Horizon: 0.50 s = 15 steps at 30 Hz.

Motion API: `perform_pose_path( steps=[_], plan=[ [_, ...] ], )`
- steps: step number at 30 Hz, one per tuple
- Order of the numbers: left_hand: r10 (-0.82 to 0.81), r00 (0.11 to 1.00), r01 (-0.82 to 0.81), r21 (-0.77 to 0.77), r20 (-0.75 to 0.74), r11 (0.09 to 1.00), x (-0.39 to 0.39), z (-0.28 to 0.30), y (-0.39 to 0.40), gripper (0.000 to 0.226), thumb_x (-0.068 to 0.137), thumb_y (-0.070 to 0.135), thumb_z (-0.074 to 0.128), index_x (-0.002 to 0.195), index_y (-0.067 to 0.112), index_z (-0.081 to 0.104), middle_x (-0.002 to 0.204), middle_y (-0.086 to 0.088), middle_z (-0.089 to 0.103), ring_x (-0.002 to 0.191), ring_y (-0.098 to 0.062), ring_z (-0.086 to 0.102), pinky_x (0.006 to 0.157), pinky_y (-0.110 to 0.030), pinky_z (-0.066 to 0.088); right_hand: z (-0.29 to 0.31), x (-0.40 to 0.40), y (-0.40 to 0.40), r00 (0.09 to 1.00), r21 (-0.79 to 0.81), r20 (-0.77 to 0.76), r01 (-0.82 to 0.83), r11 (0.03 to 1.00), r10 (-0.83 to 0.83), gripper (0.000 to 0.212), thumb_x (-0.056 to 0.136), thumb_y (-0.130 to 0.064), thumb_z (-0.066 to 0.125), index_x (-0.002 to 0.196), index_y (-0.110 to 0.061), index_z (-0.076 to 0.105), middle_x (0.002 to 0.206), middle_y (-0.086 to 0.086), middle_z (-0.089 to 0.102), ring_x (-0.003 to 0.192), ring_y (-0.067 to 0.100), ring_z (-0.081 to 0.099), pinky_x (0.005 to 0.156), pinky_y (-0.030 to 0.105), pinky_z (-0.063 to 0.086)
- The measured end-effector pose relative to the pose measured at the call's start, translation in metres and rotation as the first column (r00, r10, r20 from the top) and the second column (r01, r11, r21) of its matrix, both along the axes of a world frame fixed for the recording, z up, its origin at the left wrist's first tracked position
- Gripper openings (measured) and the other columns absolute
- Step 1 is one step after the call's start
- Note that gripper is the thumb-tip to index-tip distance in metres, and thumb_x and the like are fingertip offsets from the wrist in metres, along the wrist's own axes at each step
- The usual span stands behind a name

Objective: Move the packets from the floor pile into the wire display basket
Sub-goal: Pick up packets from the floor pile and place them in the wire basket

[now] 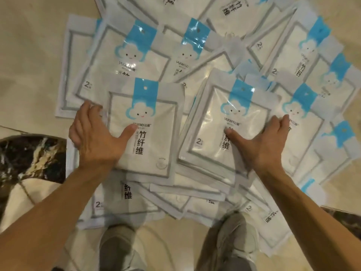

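Both forearms outstretched, left hand (97,137) and right hand (263,141) each seemingly clamped on a packet (148,133).

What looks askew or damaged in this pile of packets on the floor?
No damage shows. The packets lie fanned and overlapping at mixed angles. The left hand and right hand each grip a top packet. The shoes appear to stand on the pile's near edge, risking creases.

The packets (143,133) are glossy clear plastic, glare streaking their smooth faces over white cloth inside. The floor (29,55) looks like polished beige stone, with a shiny black veined marble inlay (29,155) at its left edge.
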<state>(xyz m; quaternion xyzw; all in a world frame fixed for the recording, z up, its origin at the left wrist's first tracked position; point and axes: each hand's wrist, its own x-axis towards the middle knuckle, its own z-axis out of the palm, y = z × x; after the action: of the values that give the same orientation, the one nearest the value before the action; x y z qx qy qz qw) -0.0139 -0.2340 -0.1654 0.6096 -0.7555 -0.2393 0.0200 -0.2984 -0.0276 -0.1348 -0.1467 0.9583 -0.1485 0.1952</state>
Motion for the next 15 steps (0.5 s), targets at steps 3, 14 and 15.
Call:
perform_pose_path(
  steps=[3,14,15],
  plan=[
    [0.108,0.993,-0.111,0.072,0.050,0.991,-0.006,0.006,-0.004,0.080,0.070,0.069,0.079,0.117,0.007,0.061,0.158,-0.005,0.026,0.148,-0.027,0.019,0.117,-0.047,0.014,0.003,-0.004,-0.005,0.994,-0.105,0.077,0.090,0.990,-0.082,0.139,0.039,-0.083,0.076,0.143,0.001,0.039,0.159,0.016,0.025,0.149,0.031,0.027,0.124,0.046,0.027],
    [0.416,0.816,-0.137,0.565,-0.401,0.813,-0.015,0.092,-0.013,0.025,0.086,0.020,0.081,0.105,0.028,0.066,0.094,0.016,0.076,0.091,-0.008,0.074,0.086,-0.037,0.060,0.074,-0.001,-0.014,0.862,-0.498,0.500,0.362,0.788,-0.080,0.045,0.089,0.010,0.070,0.116,-0.024,0.060,0.111,0.001,0.077,0.101,0.020,0.075,0.082,0.035,0.063],
    [0.434,0.798,-0.115,0.602,-0.418,0.790,-0.013,0.102,-0.013,0.026,0.087,0.016,0.079,0.105,0.029,0.065,0.090,0.020,0.076,0.088,-0.004,0.074,0.080,-0.032,0.061,0.086,0.000,-0.015,0.848,-0.489,0.526,0.365,0.793,-0.066,0.044,0.088,0.009,0.071,0.117,-0.022,0.062,0.112,0.003,0.077,0.100,0.022,0.076,0.082,0.037,0.063]
  ],
)
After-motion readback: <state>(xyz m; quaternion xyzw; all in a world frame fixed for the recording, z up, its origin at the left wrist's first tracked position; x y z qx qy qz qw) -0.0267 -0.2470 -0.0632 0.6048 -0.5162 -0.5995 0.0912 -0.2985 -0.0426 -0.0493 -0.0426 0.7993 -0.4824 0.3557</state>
